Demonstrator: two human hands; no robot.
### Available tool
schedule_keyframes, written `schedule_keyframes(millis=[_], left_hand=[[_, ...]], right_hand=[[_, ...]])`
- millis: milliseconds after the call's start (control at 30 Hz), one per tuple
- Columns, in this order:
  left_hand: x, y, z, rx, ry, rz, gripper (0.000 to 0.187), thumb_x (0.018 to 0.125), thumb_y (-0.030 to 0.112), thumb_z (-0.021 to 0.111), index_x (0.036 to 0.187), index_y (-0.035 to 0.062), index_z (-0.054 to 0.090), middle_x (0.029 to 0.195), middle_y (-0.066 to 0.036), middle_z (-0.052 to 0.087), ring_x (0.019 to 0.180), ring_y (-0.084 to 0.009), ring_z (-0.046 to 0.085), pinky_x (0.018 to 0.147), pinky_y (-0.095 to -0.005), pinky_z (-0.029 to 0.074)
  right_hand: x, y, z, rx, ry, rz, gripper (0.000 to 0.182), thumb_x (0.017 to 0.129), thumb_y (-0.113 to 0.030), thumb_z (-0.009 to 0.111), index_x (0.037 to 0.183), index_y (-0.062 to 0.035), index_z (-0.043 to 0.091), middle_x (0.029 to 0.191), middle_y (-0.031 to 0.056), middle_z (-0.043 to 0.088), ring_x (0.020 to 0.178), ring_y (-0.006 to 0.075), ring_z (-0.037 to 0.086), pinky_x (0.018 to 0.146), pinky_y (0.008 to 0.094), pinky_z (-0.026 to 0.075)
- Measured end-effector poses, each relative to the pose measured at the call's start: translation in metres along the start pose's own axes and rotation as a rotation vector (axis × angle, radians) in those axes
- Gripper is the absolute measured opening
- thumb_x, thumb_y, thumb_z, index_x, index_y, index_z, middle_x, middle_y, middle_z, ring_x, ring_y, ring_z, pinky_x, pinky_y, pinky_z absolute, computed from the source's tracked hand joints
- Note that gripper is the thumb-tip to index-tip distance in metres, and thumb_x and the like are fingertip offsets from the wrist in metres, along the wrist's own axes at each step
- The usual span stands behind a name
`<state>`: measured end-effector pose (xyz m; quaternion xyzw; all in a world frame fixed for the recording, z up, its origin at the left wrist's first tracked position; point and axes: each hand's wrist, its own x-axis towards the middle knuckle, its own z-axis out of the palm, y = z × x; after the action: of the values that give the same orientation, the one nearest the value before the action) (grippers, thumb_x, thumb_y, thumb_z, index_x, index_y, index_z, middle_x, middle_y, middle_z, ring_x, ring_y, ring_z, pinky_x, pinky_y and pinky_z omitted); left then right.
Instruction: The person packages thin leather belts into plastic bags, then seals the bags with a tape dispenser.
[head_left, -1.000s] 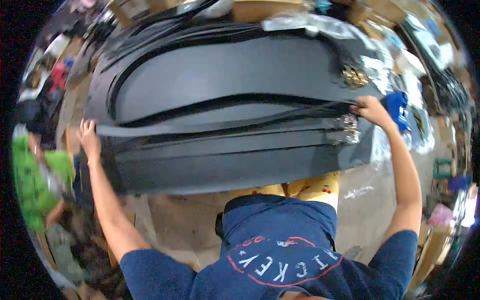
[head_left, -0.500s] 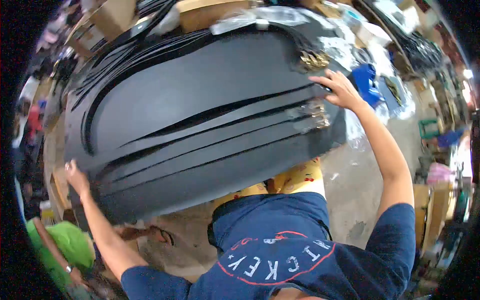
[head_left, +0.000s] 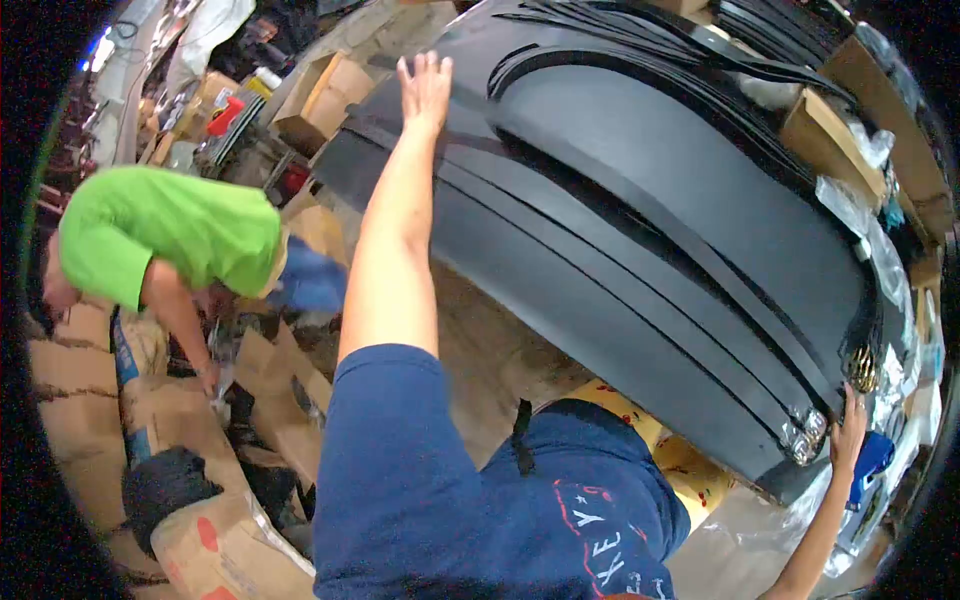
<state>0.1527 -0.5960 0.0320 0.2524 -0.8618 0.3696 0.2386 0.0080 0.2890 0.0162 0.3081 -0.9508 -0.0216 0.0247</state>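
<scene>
Long black belts (head_left: 640, 215) lie lengthwise across a dark grey board. My left hand (head_left: 427, 95) is above the board's far left end, fingers stretched and spread, holding nothing. My right hand (head_left: 850, 430) is at the right edge, its fingers closed around the buckle end of a belt; part of this grip is hidden. Beside it sit gold-coloured buckles (head_left: 861, 370) of a curved bundle of belts. Closer to me are silvery buckles (head_left: 803, 436) in clear wrapping, at the ends of the thinner straps.
Cardboard boxes (head_left: 835, 140) and clear plastic (head_left: 880, 250) line the board's far side. A blue bag (head_left: 873, 468) lies past my right hand. On the left, a person in a green shirt (head_left: 180, 230) bends over cartons (head_left: 225, 530) on the floor.
My view has swung left, bringing the person in green and the cartons into sight. My left hand has lifted and its fingers have spread; my right hand stays by the buckles.
</scene>
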Motion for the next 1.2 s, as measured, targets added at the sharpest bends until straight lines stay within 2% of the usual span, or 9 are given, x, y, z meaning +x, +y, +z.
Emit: schedule_keyframes(millis=[67,200,400,467,567,867,967,1100,1200], left_hand=[[-0.009,0.004,0.011,-0.222,-0.312,0.010,0.057,0.080,0.003,0.056,0.133,0.0182,0.042,0.130,-0.010,0.043,0.124,-0.0301,0.038,0.101,-0.0611,0.027],[-0.015,0.034,0.003,-0.448,-0.485,0.062,0.066,0.077,0.001,0.055,0.137,0.0163,0.036,0.142,-0.014,0.033,0.135,-0.0337,0.026,0.102,-0.0693,0.020],[-0.008,0.114,-0.124,-0.947,0.116,0.249,0.040,0.081,0.013,0.059,0.121,0.0078,0.054,0.129,-0.013,0.050,0.117,-0.0274,0.046,0.101,-0.0547,0.032],[-0.019,0.147,-0.172,-1.243,0.045,0.535,0.039,0.084,0.028,0.064,0.116,0.0057,0.057,0.117,-0.014,0.059,0.110,-0.0311,0.053,0.095,-0.0394,0.037],[-0.054,0.197,-0.210,-1.159,-0.085,0.859,0.068,0.078,0.050,0.064,0.130,0.0100,0.046,0.125,-0.015,0.052,0.116,-0.0307,0.048,0.097,-0.0473,0.034],[-0.050,0.233,-0.212,-1.294,0.120,0.933,0.059,0.078,0.047,0.064,0.118,0.0061,0.051,0.097,-0.013,0.054,0.093,-0.0291,0.054,0.083,-0.0376,0.046],[-0.048,0.211,-0.229,-1.260,0.058,0.918,0.059,0.076,0.049,0.067,0.120,0.0129,0.052,0.092,-0.009,0.062,0.074,-0.0282,0.064,0.058,-0.0365,0.053],[-0.033,0.181,-0.258,-1.273,0.114,0.853,0.063,0.059,0.016,0.076,0.119,0.0143,0.055,0.104,-0.008,0.065,0.094,-0.0250,0.064,0.074,-0.0350,0.054],[-0.006,0.130,-0.254,-1.120,0.258,0.715,0.058,0.054,-0.007,0.061,0.109,0.0119,0.061,0.096,-0.011,0.064,0.090,-0.0297,0.062,0.075,-0.0378,0.052]], right_hand=[[-0.001,-0.008,-0.007,0.028,-0.038,0.020,0.070,0.070,0.005,0.052,0.137,-0.0099,0.039,0.131,0.0259,0.043,0.114,0.0455,0.042,0.096,0.0472,0.034],[0.003,-0.019,-0.009,-0.038,-0.014,0.081,0.067,0.067,0.006,0.055,0.132,-0.0076,0.043,0.129,0.0244,0.042,0.114,0.0433,0.043,0.098,0.0459,0.034],[-0.001,-0.019,-0.002,-0.206,0.083,-0.016,0.061,0.065,0.004,0.059,0.124,0.0018,0.042,0.128,0.0234,0.042,0.122,0.0417,0.037,0.106,0.0467,0.029],[0.001,-0.030,-0.011,-0.075,0.029,0.009,0.059,0.065,0.008,0.056,0.122,0.0017,0.042,0.125,0.0236,0.044,0.119,0.0426,0.038,0.104,0.0470,0.030],[0.003,-0.024,-0.004,-0.007,0.023,-0.037,0.059,0.066,0.008,0.055,0.123,0.0016,0.042,0.123,0.0248,0.045,0.117,0.0436,0.040,0.103,0.0471,0.032],[0.006,-0.008,-0.010,-0.097,0.084,-0.052,0.063,0.066,0.009,0.056,0.127,-0.0013,0.042,0.123,0.0226,0.048,0.118,0.0418,0.042,0.102,0.0450,0.034],[0.018,-0.038,-0.059,-0.055,0.190,-0.087,0.066,0.061,0.012,0.056,0.124,-0.0032,0.047,0.126,0.0203,0.050,0.118,0.0388,0.045,0.101,0.0431,0.037],[0.020,-0.026,-0.097,-0.027,0.051,-0.018,0.057,0.059,0.006,0.062,0.113,-0.0029,0.049,0.117,0.0197,0.054,0.111,0.0377,0.049,0.092,0.0424,0.042],[0.020,-0.023,-0.118,0.021,0.214,-0.033,0.042,0.066,0.001,0.059,0.107,-0.0021,0.051,0.105,0.0185,0.058,0.100,0.0380,0.054,0.086,0.0424,0.045]])
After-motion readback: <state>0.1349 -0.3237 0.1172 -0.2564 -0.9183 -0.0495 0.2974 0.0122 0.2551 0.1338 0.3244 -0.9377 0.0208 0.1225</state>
